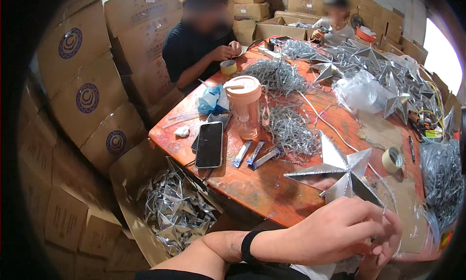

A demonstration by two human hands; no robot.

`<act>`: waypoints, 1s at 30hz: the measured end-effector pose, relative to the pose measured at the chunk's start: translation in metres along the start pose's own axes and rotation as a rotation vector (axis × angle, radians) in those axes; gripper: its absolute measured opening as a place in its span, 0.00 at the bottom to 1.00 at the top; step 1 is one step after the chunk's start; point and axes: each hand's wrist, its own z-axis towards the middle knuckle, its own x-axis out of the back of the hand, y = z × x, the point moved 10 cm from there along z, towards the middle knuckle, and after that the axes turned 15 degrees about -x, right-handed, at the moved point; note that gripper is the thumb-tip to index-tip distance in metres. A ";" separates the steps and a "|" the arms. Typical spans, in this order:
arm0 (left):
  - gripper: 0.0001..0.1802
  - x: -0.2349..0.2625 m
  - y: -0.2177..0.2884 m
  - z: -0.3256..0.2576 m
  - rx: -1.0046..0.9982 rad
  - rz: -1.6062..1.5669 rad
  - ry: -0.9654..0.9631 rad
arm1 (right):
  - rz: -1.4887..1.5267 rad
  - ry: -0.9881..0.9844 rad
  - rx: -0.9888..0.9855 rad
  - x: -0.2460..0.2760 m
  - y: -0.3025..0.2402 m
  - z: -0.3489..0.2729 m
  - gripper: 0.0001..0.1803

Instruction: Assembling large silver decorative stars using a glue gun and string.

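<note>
A large silver five-pointed star (345, 170), its ridges edged with fine shiny trim, is tilted above the near right of the table. My left hand (335, 226), with a black band at its wrist, is just below the star, overlapping its lower points. Its fingers curl together near the star's lower right tip; what they pinch is hidden. My right hand (381, 251) is close against these fingers, mostly covered by the left, so its grip does not show. Beneath the star's left side is a skin-coloured patch I cannot make out.
The red table (257, 192) bears a phone (209, 145), a pink-lidded cup (244, 107), silver tinsel (291, 129), a tape roll (392, 159) and piled stars (374, 61). A box of silver pieces (177, 212) stands left. Two people sit across; stacked cartons (73, 85) line the wall.
</note>
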 end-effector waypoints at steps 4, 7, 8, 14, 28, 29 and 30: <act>0.11 -0.005 0.002 -0.002 -0.019 -0.017 -0.038 | 0.032 0.089 -0.030 0.012 0.007 -0.004 0.48; 0.09 -0.002 0.006 -0.001 -0.081 0.110 -0.056 | 0.058 0.158 -0.033 0.010 0.008 -0.006 0.47; 0.09 -0.003 0.004 -0.003 -0.072 0.099 -0.046 | 0.070 0.195 -0.050 0.013 0.008 -0.007 0.47; 0.09 -0.007 0.003 -0.002 -0.087 0.074 -0.031 | 0.036 0.083 0.017 0.013 0.010 -0.009 0.46; 0.08 0.003 0.012 -0.002 -0.170 0.108 -0.016 | -0.057 -0.071 0.116 -0.004 -0.011 -0.001 0.44; 0.08 0.003 0.012 -0.002 -0.172 0.110 -0.017 | -0.068 -0.069 0.135 -0.005 -0.012 0.000 0.44; 0.08 0.003 0.013 -0.002 -0.172 0.129 -0.025 | -0.082 -0.063 0.157 -0.005 -0.014 0.000 0.43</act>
